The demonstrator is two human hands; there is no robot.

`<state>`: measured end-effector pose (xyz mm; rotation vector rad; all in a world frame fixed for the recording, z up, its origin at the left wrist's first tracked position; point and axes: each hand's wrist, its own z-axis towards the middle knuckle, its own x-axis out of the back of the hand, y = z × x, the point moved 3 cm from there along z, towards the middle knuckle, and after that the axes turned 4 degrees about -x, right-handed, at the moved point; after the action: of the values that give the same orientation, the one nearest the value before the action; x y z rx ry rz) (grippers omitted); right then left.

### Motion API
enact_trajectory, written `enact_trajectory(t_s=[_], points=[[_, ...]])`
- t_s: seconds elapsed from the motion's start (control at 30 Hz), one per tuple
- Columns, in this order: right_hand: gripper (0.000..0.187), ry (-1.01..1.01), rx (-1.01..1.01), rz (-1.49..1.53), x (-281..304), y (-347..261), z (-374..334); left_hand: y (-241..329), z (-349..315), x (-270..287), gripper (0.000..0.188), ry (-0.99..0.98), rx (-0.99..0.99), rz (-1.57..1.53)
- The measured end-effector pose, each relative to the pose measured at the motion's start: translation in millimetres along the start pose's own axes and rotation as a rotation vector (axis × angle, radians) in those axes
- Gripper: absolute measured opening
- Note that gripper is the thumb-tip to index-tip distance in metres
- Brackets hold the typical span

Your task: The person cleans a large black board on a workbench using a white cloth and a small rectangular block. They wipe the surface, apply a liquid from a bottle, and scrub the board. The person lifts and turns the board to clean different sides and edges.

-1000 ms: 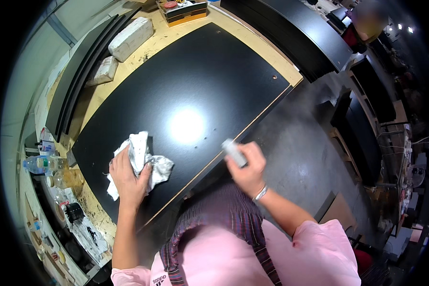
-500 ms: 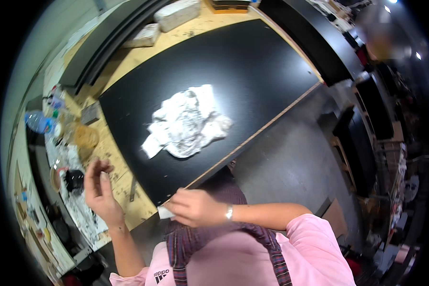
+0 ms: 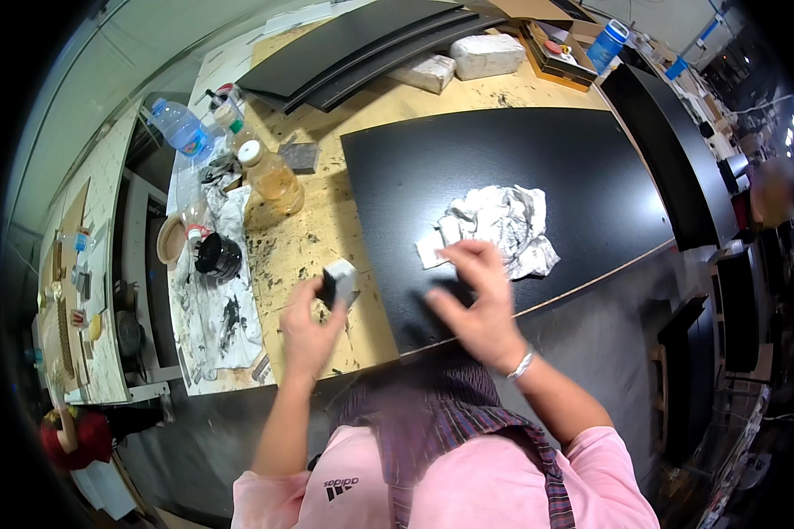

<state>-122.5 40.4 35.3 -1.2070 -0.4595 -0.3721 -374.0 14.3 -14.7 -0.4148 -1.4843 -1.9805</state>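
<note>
My left hand (image 3: 307, 331) is pinched around a small grey-and-black block (image 3: 340, 282), held over the bare wood left of a black panel (image 3: 415, 167). My right hand (image 3: 483, 304) hovers above the panel with thumb and fingers apart, nothing visible between them. Just beyond its fingertips lies a crumpled white rag (image 3: 503, 220) with dark smudges. Whether the fingertips touch the rag cannot be made out. The panel lies flat on a stained wooden workbench (image 3: 326, 229), its near edge showing a pale brown strip.
At the left stand a bottle of amber liquid (image 3: 275, 181), a clear blue-tinted bottle (image 3: 182, 130) and a black pot (image 3: 218, 256) on a stained cloth (image 3: 225, 326). Behind are long black boards (image 3: 353, 44), wrapped white blocks (image 3: 487, 55) and an open box (image 3: 560, 57). A person (image 3: 79, 436) is at far left.
My left hand now holds the block; before, it was raised with no block visible. My right hand has left the panel's near corner, where it pinched something white, and moved toward the rag. The view has shifted.
</note>
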Motion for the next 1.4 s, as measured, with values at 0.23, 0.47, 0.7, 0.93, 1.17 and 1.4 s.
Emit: enact_trajectory(t_s=[0.23,0.47,0.7,0.93,1.17,1.4], points=[[0.061,0.064,0.008,-0.635,30.7,56.6,26.7,-104.3,2.9,10.9,0.036,-0.067,0.056,0.541],[0.038,0.233,0.057,-0.48,43.1,32.4,41.0,-63.1,-0.2,18.2,0.039,0.068,-0.006,0.309],[0.044,-0.11,0.523,-0.408,-53.1,-24.5,78.6,-21.0,-15.9,-6.3,0.03,0.019,-0.103,0.026],[0.03,-0.137,0.455,-0.462,-146.2,35.0,196.7,-19.0,-46.3,-5.6,0.023,-0.032,0.023,-0.135],[0.032,0.087,-0.176,-0.584,-37.7,117.1,277.9,-34.4,-64.0,14.9,0.02,0.038,0.224,-0.185],[0.035,0.188,0.217,-0.651,-18.5,84.2,233.4,-49.8,-64.3,-0.8,0.018,0.038,0.311,-0.254]])
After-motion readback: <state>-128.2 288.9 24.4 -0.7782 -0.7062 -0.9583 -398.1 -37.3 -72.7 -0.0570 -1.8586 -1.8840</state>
